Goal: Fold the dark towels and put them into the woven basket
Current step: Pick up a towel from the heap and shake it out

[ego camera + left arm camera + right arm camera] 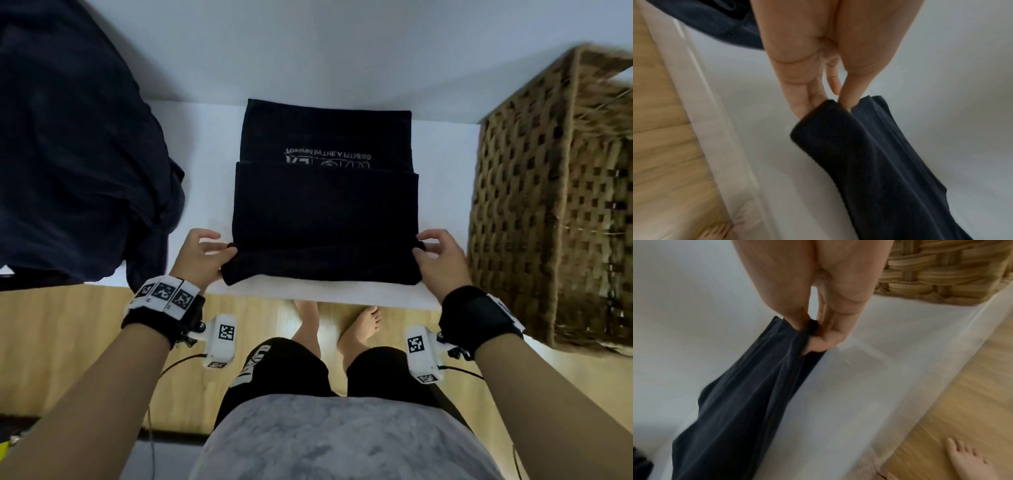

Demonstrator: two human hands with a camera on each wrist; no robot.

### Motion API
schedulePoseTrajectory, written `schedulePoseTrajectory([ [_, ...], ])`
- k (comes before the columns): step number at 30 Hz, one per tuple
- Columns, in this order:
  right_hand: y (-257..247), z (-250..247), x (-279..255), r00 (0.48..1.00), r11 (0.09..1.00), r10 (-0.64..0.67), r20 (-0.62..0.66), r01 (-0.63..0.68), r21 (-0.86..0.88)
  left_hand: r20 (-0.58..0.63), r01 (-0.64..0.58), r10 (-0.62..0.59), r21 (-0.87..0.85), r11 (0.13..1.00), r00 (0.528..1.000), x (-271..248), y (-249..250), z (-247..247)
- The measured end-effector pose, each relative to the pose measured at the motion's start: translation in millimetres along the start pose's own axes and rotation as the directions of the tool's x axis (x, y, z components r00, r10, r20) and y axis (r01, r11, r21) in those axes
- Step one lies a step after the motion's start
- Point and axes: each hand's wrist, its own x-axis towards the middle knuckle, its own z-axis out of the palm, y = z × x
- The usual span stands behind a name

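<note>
White table [191,137], wood floor [68,342] below. Towel [325,219] lies centre, part-folded; near flap covers lower half of inverted print, upper lettering unreadable. Left hand [202,255] pinches near-left corner; right hand [442,257] pinches near-right corner. Basket [548,205] at right, top cut off. Dark pile [75,154] at left, cropped. Wrist views blurred.

A white table [442,192] carries a folded black towel [325,212] at its middle, a heap of dark cloth [75,144] at its left end, and a woven basket [555,205] on the right.
</note>
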Motion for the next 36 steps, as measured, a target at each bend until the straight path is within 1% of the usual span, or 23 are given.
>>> schedulePoseTrajectory([
  [3,-13,0,9,0.993,0.995,-0.082,-0.081,0.087,0.054,-0.026,-0.108,0.106,-0.111,0.988,0.994,5,13,1],
  [4,-18,0,11,0.994,0.989,-0.077,-0.076,0.086,0.122,-0.020,-0.118,0.117,-0.169,0.978,0.993,7,18,2],
  [5,-23,1,13,0.997,0.972,-0.050,-0.054,0.061,0.228,-0.003,-0.111,0.114,-0.238,0.965,0.993,9,22,3],
  [7,-35,2,17,0.999,0.890,0.034,0.015,-0.037,0.455,0.060,-0.060,0.088,-0.373,0.926,0.994,15,30,3],
  [9,-42,2,23,0.994,0.799,0.092,0.059,-0.109,0.592,0.133,-0.029,0.102,-0.466,0.884,0.986,21,33,3],
  [10,-44,2,25,0.992,0.765,0.104,0.069,-0.125,0.632,0.154,-0.046,0.133,-0.470,0.881,0.979,24,34,4],
  [11,-46,3,27,0.992,0.743,0.103,0.077,-0.128,0.657,0.162,-0.079,0.165,-0.439,0.895,0.973,27,35,5],
  [12,-46,3,28,0.993,0.742,0.087,0.079,-0.117,0.661,0.156,-0.117,0.188,-0.380,0.918,0.970,30,36,6],
  [13,-46,4,29,0.996,0.775,0.057,0.071,-0.089,0.625,0.140,-0.147,0.198,-0.311,0.939,0.970,33,37,8],
  [15,-45,3,31,0.999,0.889,-0.025,0.043,0.002,0.458,0.104,-0.174,0.198,-0.205,0.963,0.975,41,40,9],
  [17,-47,3,37,0.998,0.939,-0.067,0.007,0.060,0.339,0.066,-0.209,0.221,-0.151,0.966,0.973,47,46,13],
  [20,-55,5,50,0.997,0.946,-0.057,-0.042,0.067,0.317,-0.025,-0.242,0.242,-0.209,0.948,0.970,58,62,21],
  [24,-74,6,79,0.988,0.960,-0.061,-0.139,0.097,0.264,-0.095,-0.330,0.321,-0.108,0.938,0.942,79,92,28],
  [28,-103,7,120,0.976,0.974,-0.096,-0.197,0.133,0.184,-0.112,-0.390,0.382,-0.057,0.919,0.917,114,122,36],
  [30,-115,10,141,0.972,0.980,-0.110,-0.207,0.141,0.142,-0.116,-0.416,0.416,0.023,0.909,0.902,134,133,41],
  [32,-123,13,159,0.972,0.988,-0.106,-0.211,0.127,0.090,-0.105,-0.445,0.454,0.100,0.890,0.885,153,141,46],
  [34,-126,16,171,0.971,0.994,-0.097,-0.218,0.106,0.033,-0.103,-0.447,0.458,0.114,0.887,0.883,167,145,51],
  [36,-128,20,179,0.972,0.997,-0.078,-0.220,0.082,0.005,-0.098,-0.441,0.460,0.170,0.881,0.882,180,147,53],
])
